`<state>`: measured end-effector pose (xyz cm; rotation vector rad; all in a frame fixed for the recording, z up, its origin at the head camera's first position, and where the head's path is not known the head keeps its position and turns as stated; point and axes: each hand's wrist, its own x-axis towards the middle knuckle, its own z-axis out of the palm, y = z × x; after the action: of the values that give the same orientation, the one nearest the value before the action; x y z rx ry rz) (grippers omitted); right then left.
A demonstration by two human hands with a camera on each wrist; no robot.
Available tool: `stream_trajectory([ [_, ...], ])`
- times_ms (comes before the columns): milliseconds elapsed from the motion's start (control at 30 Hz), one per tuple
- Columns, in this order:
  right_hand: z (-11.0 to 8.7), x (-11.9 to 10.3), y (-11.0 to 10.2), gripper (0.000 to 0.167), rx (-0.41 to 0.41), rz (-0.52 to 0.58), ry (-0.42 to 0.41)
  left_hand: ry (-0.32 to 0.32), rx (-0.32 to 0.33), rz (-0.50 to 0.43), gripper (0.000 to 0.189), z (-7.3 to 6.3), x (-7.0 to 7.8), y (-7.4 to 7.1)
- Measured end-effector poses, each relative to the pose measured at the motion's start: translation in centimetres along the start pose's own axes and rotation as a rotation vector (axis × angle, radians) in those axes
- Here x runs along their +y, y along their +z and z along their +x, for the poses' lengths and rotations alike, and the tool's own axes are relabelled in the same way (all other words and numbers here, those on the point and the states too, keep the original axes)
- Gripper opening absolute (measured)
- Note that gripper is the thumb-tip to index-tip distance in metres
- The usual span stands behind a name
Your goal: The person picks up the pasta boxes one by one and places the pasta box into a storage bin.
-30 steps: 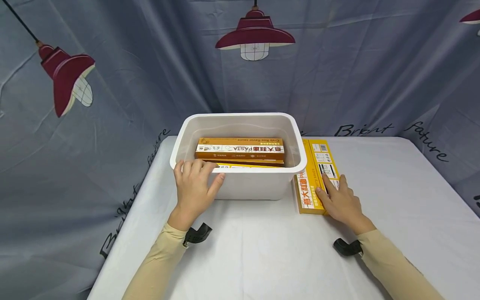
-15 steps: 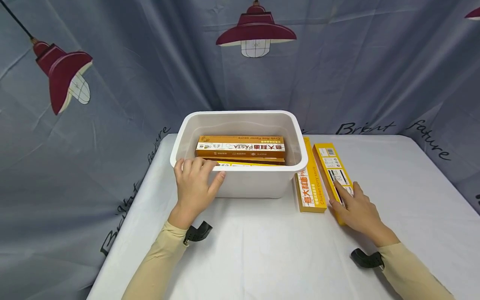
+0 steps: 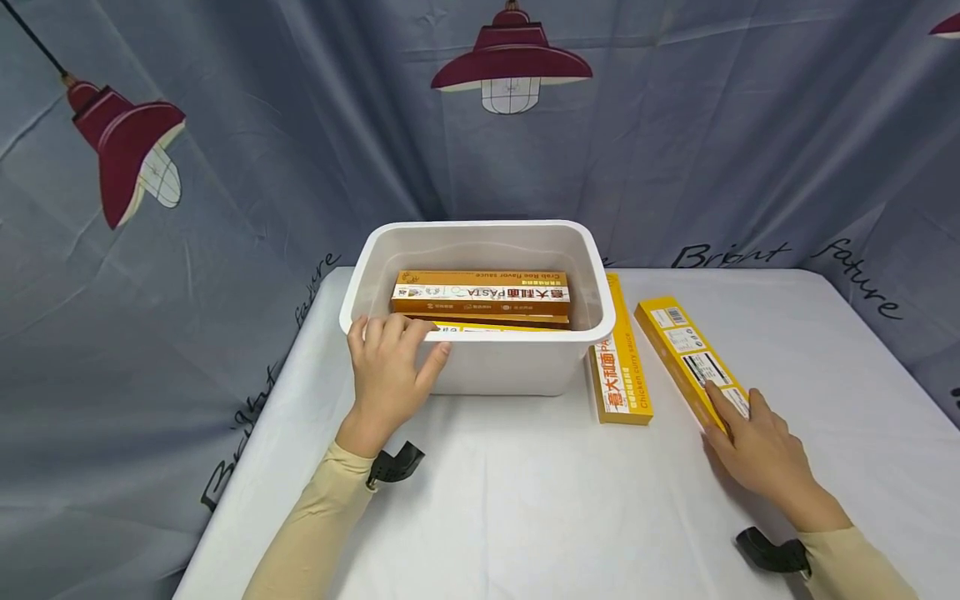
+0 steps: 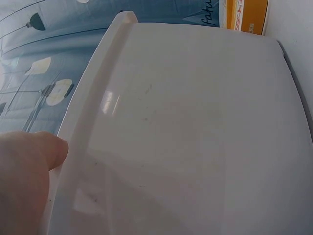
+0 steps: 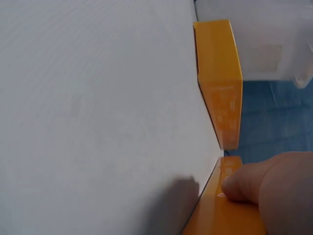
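Observation:
My left hand (image 3: 390, 379) grips the front rim of a white plastic bin (image 3: 502, 371), fingers hooked over the edge and thumb on the outer wall. In the left wrist view that wall (image 4: 190, 122) fills most of the picture. Brown and yellow pasta boxes (image 3: 480, 304) lie inside the bin, partly hidden by the front rim. On the right, my right hand (image 3: 765, 454) holds the near end of a yellow pasta box (image 3: 678, 337) that lies slanted on the table. The right wrist view shows the thumb (image 5: 244, 183) pressed against its side.
Another yellow pasta box (image 3: 630, 383), printed with chicken curry sauce, lies along the bin's right side. A white cloth covers the table (image 3: 525, 500). Behind it hangs a grey-blue curtain (image 3: 675, 142) printed with red lamps.
My right hand has drawn the outer yellow pasta box away from the one beside the bin, moving it right and nearer and turning it aslant. The left hand stays on the rim.

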<state>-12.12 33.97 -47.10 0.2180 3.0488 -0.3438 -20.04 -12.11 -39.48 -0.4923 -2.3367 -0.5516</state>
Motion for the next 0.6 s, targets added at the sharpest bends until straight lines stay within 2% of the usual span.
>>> stream_trajectory([
  [300, -1.0, 2.8, 0.4, 0.071, 0.078, -0.019, -0.013, 0.003, 0.019, 0.004, 0.038, 0.0, 0.0, -0.1],
  [600, -1.1, 3.5, 0.4, 0.08, 0.046, -0.042, 0.01, 0.005, 0.011, 0.001, 0.038, 0.0, 0.1, -0.1],
])
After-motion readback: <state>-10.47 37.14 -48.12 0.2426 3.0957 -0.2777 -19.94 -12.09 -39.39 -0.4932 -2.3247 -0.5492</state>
